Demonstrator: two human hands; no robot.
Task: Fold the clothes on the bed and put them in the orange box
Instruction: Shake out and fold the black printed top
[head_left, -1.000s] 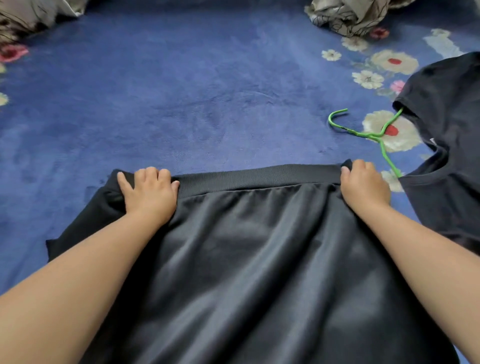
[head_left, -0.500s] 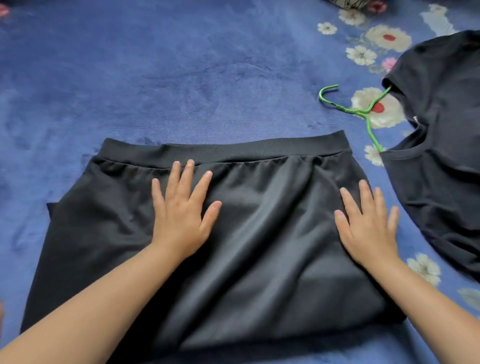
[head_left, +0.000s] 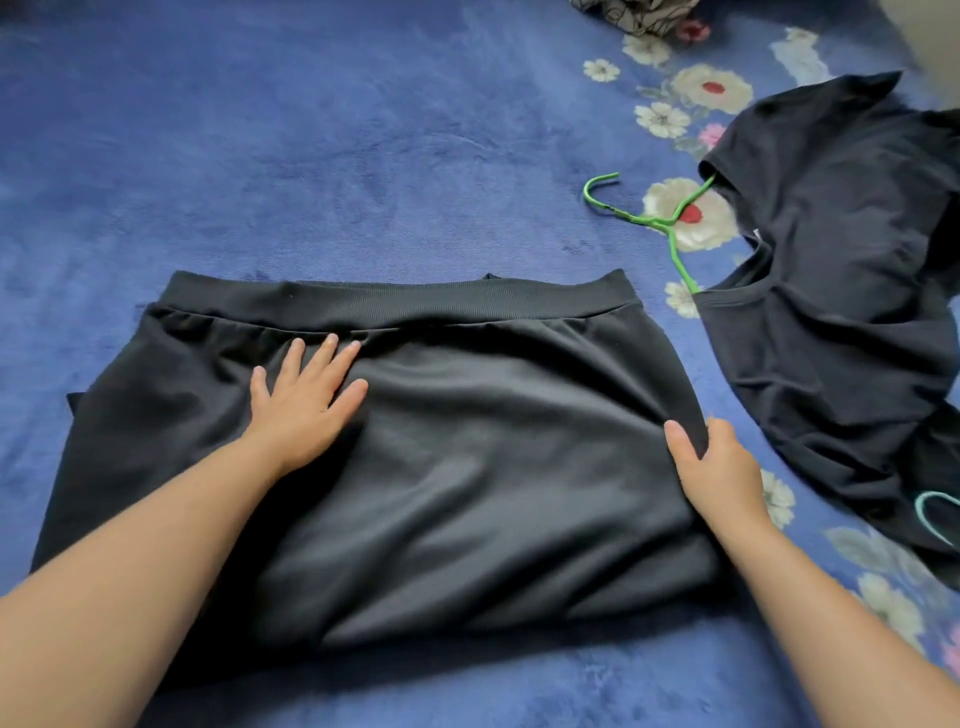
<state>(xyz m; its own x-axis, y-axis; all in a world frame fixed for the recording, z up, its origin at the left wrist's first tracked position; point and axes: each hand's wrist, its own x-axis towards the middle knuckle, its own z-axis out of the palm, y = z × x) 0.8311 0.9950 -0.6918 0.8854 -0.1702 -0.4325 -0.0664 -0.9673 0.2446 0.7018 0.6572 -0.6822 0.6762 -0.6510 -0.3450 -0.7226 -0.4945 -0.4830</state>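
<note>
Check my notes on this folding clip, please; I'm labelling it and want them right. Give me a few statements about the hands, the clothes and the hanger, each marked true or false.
1. The left hand lies flat, fingers spread, on the dark skirt. True.
2. The right hand rests flat in the middle of the skirt. False: it pinches the skirt's right edge, thumb on top.
3. The green hanger is still inside the dark shirt, its hook lying on the blue blanket. True.
4. The skirt's waistband is on the side nearest the person. False: it is on the far side.
5. The orange box stands beside the shirt. False: no orange box is in view.
</note>
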